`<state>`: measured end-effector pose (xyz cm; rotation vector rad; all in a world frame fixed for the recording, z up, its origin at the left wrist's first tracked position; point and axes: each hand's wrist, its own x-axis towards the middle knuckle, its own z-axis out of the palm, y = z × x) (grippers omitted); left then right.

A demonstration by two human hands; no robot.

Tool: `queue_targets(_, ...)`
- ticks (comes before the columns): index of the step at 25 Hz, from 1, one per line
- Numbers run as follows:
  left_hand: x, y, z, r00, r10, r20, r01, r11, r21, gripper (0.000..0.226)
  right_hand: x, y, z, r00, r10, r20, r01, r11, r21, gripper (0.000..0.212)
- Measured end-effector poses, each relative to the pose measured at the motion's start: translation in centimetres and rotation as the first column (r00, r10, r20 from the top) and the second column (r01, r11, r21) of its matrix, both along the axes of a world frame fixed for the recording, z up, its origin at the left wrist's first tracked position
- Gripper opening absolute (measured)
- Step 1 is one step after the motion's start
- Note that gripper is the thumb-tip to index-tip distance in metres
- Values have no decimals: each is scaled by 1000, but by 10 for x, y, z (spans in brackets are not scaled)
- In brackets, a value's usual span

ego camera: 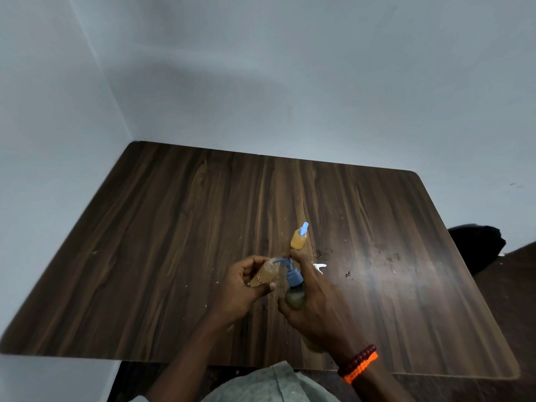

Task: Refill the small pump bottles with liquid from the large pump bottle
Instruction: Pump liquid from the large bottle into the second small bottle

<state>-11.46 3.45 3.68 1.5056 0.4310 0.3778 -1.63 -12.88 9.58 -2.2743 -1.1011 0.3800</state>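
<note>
Amber small bottle point(264, 274) in left hand point(243, 288); blue-pumped large bottle point(294, 291) in right hand point(311, 303).

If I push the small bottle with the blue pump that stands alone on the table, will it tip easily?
Probably yes: the small standing bottle looks narrow and tall, with its pump on top. It seems nearly full of orange liquid, which may steady it somewhat. The glossy table might let it slide.

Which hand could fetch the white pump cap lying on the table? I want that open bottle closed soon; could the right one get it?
Probably not yet: the right hand is gripping the large pump bottle. The white pump cap lies close beside it, unobstructed.
</note>
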Motion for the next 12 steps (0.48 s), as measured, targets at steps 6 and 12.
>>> queue_targets(6, 1, 2, -1, 1000, 6, -16, -6, 1000, -11, 39, -3, 0, 0, 1000, 8, 5, -8, 1000, -4, 69)
queue_targets(12, 1, 0, 0, 1000, 24, -19, -25, 999, -28, 43, 0, 0, 2, 1000, 11, -1, -11, 1000, -29, 80)
